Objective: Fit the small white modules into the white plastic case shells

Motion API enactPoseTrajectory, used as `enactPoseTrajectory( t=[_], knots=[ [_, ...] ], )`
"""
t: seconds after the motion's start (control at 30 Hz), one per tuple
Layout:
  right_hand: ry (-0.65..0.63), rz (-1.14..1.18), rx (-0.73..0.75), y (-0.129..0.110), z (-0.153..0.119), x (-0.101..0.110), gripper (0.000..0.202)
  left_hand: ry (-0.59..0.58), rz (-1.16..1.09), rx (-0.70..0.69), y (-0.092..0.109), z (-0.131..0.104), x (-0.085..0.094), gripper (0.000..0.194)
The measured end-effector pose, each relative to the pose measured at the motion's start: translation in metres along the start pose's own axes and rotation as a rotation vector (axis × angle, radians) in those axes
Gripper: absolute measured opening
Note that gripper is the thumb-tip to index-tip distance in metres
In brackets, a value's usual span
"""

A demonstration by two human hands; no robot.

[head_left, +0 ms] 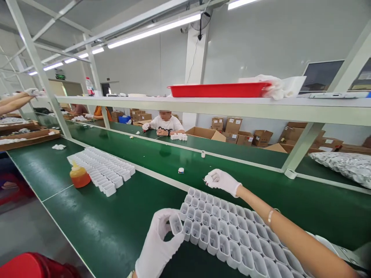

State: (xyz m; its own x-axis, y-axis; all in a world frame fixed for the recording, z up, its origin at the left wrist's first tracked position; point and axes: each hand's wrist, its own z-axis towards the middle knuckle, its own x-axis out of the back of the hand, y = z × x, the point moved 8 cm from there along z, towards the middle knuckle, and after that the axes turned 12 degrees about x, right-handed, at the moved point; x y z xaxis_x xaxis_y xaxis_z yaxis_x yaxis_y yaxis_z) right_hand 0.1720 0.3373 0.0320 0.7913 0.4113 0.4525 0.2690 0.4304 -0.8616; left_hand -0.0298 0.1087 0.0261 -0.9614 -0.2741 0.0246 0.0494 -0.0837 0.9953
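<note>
My left hand (162,241), in a white glove, pinches a small white open-topped plastic cup (175,224) between thumb and fingers. The cup is at the left corner of a block of white cups (224,227) standing in tight rows on the green bench. My right hand (222,181), gloved too, is stretched over the green belt beyond the block. Its fingers are closed on a small dark part (205,180), too small to name. On the belt to the left of that hand lies a small white-topped part (181,170).
Another block of white cups (100,166) stands to the left beside an orange squeeze bottle (79,175). A shelf (203,103) carrying a red tray (220,90) crosses above the belt. A co-worker (166,123) sits opposite. A silvery plastic bag (344,166) lies at the right.
</note>
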Motion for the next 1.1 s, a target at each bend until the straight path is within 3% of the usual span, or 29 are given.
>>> enactPoseTrajectory(
  t=[0.1, 0.2, 0.37, 0.43, 0.63, 0.83, 1.1],
  knots=[
    [0.032, 0.151, 0.067, -0.032, -0.049, 0.006, 0.05, 0.001, 0.125, -0.135, 0.02, -0.008, -0.019, 0.042],
    [0.046, 0.231, 0.076, -0.06, -0.103, -0.003, 0.063, -0.051, 0.259, -0.265, 0.029, -0.015, -0.036, 0.046],
    [0.08, 0.269, -0.013, -0.079, -0.163, -0.038, 0.05, -0.119, 0.42, -0.517, 0.032, -0.03, -0.048, 0.05],
    [0.041, 0.228, -0.002, -0.085, -0.172, -0.05, 0.044, -0.148, 0.446, -0.576, 0.033, -0.035, -0.05, 0.052],
    [-0.126, -0.25, 0.098, -0.108, -0.177, -0.064, 0.008, -0.19, 0.445, -0.687, 0.038, -0.043, -0.054, 0.053],
    [-0.144, -0.388, 0.02, -0.115, -0.179, -0.068, 0.011, -0.172, 0.467, -0.686, 0.037, -0.043, -0.054, 0.052],
    [-0.164, -0.337, -0.165, -0.11, -0.183, -0.071, 0.011, -0.181, 0.485, -0.663, 0.039, -0.046, -0.057, 0.049]
  ],
)
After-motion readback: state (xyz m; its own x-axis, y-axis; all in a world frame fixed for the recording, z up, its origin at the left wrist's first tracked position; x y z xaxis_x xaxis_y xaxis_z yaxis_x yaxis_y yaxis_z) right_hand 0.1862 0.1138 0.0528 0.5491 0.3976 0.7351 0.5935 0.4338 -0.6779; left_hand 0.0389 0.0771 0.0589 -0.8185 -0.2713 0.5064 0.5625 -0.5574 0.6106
